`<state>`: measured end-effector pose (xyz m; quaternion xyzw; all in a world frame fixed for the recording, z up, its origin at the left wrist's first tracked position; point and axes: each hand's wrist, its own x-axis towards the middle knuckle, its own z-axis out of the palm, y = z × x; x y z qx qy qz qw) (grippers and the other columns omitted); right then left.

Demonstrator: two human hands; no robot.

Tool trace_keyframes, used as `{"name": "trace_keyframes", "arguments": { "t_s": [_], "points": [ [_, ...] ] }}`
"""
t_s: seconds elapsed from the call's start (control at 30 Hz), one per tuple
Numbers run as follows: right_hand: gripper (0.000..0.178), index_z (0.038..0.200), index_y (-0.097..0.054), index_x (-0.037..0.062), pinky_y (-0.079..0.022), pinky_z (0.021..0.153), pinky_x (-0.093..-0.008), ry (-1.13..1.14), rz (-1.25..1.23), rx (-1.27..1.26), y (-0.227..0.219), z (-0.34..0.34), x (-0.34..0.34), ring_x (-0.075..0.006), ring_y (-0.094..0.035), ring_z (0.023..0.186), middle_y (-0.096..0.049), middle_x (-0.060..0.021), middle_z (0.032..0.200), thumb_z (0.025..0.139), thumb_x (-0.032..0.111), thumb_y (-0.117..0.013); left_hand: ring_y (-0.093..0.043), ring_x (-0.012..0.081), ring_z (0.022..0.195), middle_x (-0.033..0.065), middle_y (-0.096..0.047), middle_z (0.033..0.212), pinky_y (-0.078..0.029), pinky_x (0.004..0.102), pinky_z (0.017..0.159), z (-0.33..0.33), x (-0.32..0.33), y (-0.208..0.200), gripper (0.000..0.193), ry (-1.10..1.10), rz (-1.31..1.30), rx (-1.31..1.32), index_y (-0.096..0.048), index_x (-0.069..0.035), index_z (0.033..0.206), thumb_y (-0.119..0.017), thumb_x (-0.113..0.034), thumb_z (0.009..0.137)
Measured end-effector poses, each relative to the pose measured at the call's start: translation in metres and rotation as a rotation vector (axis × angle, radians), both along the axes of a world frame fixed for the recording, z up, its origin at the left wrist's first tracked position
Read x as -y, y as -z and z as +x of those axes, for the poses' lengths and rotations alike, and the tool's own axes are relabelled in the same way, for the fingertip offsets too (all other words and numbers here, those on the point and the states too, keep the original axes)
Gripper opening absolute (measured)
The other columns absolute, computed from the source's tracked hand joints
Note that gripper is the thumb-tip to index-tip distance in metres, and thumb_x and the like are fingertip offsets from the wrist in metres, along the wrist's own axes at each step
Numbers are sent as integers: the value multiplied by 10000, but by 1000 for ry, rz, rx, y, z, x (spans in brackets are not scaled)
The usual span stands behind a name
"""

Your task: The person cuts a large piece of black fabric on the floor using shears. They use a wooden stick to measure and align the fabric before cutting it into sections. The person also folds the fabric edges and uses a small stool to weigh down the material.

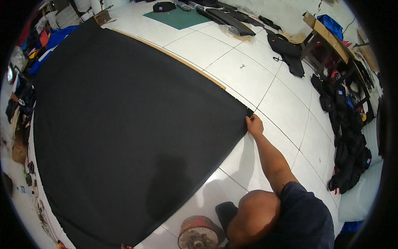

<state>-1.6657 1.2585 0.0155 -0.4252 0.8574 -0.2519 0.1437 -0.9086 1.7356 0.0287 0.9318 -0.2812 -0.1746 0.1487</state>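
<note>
A large sheet of black fabric (124, 108) lies spread over the white tiled floor and fills the left and middle of the view. My right arm reaches forward, and my right hand (255, 124) pinches the sheet's right corner between thumb and fingers. At the lower edge of the view, only the fingertips of my left hand (126, 246) show, closed at the near corner of the fabric. The rest of that hand is out of view. Along the far edge of the sheet runs a long thin wooden strip (174, 54).
A worn reddish round object (199, 232) stands by my knee. Black bags (348, 137) are heaped at right beside a wooden table (327, 35). A green mat (178, 17) and dark rolls (226, 20) lie at the back. Mixed clutter (20, 95) lines the left.
</note>
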Motion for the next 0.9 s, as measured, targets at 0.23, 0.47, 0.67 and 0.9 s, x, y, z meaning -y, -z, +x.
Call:
{"name": "trace_keyframes", "arguments": {
  "t_s": [0.23, 0.47, 0.67, 0.9],
  "points": [
    [339, 833, -659, 19, -503, 648, -380, 11, -17, 20, 24, -35, 2, -237, -651, 680, -674, -124, 722, 879, 352, -707, -619, 460, 892, 276, -671, 975, -488, 555, 841, 10, -15, 15, 460, 66, 0, -38, -676, 12, 1055, -626, -416, 895],
    [337, 823, -665, 18, -524, 672, -380, 25, 110, 71, 21, -23, 9, -245, -671, 704, -693, -127, 758, 862, 349, -720, -611, 453, 855, 265, -675, 959, -472, 566, 817, 68, -59, 44, 447, 425, 76, 241, -682, 11, 1027, -643, -414, 895],
    [365, 946, -634, 22, -529, 741, -406, 71, 21, -179, 4, -38, -6, -292, -677, 839, -684, -162, 897, 855, 354, -754, -602, 453, 898, 275, -672, 966, -459, 560, 830, 36, -46, 69, 450, 255, -189, 64, -678, 6, 1037, -653, -420, 893],
    [428, 1134, -678, 61, -442, 937, -523, -877, 19, -238, -83, 212, -64, -375, -581, 1117, -636, -199, 1160, 805, 333, -711, -444, 158, 424, 56, -479, 593, -399, 287, 396, 44, -50, 75, 228, -696, -704, -455, -474, -44, 861, -634, -203, 895]
  ]
}}
